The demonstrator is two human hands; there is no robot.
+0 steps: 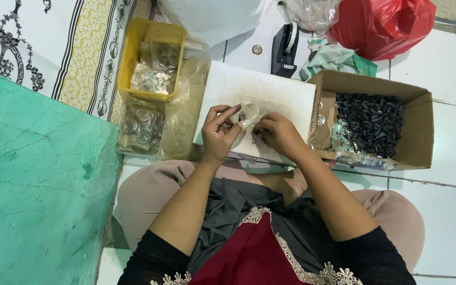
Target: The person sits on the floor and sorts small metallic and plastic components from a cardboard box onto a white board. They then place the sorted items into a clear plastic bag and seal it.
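Head view, looking down over my lap as I sit cross-legged on the tiled floor.

My left hand [220,134] pinches the mouth of a small clear plastic bag [248,114] between thumb and forefinger, the other fingers curled loosely. My right hand [279,134] is cupped, its fingertips closed on the bag's other side. The bag sits between both hands, just above the white board [281,87], so it is held taut and anything that drops lands on a flat surface. The board lies straight ahead of my knees, within easy reach of both arms.

The cardboard box [418,126] of small dark cylindrical pieces [370,122] touches the board's right edge, close to my right hand. The yellow tray [133,53] of filled clear packets stands to the board's left, with more packets [142,126] lying on the floor below it. A black tape dispenser [285,48] stands behind the board, beside a crumpled cloth [333,58] and a red plastic bag [383,24].

Limits of observation: what the small bag holds is too small and reflective to identify. My right palm hides whatever lies beneath it. The packets' contents read only as greyish metal parts. The red bag and a white sack [212,18] are cut off at the top edge; the green surface [38,179] runs out of frame on the left.
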